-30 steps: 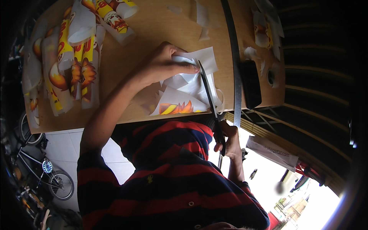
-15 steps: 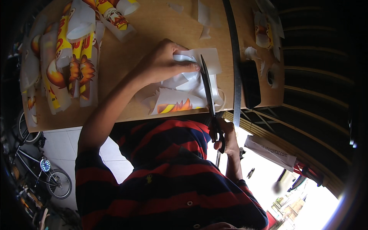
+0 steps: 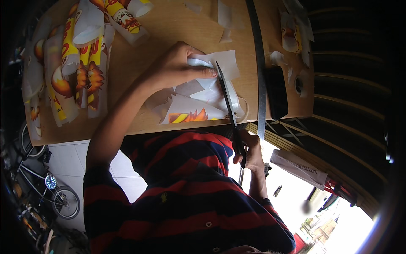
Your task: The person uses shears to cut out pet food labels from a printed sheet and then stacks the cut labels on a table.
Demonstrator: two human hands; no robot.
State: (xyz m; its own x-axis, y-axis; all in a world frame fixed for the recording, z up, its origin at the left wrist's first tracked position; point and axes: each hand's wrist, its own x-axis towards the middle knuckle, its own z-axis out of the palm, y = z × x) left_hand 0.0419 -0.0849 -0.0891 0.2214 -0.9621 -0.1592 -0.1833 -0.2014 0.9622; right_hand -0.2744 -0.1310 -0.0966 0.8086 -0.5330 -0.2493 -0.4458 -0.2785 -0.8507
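At the front edge of the brown table, my left hand pinches a whitish sticker sheet between thumb and fingers. The sheet's lower part curls toward me and carries an orange-and-yellow flame-like print with a jagged edge. My right hand, below the table edge, grips the handles of long black scissors. Their blades point away from me across the sheet, tips just right of my left thumb, and look closed together. Whether paper lies between the blades I cannot tell.
Printed sticker pieces in yellow and orange pile up on the left of the table. A dark metal ruler-like strip runs along the right, beside a black phone, a tape roll and paper scraps. A bicycle stands lower left.
My left hand and the sheet have shifted slightly left. The scissors' tips have moved left with them, and the handles have come closer together.
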